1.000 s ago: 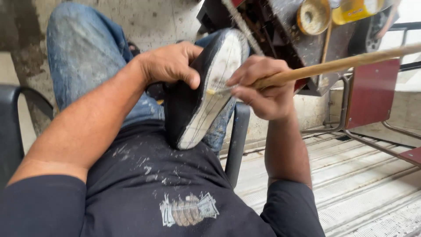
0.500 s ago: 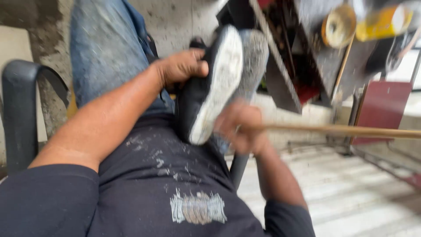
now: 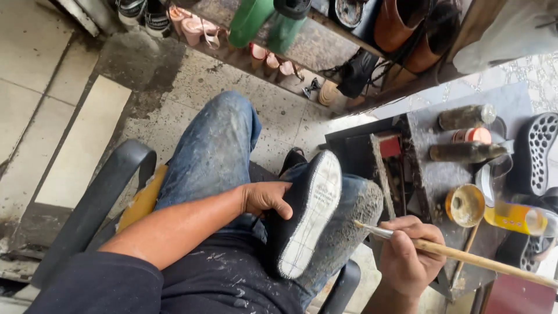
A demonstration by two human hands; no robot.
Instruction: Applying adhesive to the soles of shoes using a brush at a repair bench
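Shoe (image 3: 305, 215) on lap, brush (image 3: 465, 254) right.

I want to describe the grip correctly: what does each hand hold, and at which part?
The left hand grips the black shoe at its side, sole facing up. The right hand pinches the brush near its metal collar.

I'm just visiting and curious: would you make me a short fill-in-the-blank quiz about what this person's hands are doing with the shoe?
1. The left hand grips a black shoe whose pale sole is turned ____.
2. The right hand holds a long wooden-handled ____.
3. The shoe rests on the person's lap, against a leg in blue ____.
4. A small open tin sits on the workbench just ____ the right hand.

Missing words: upward; brush; jeans; above
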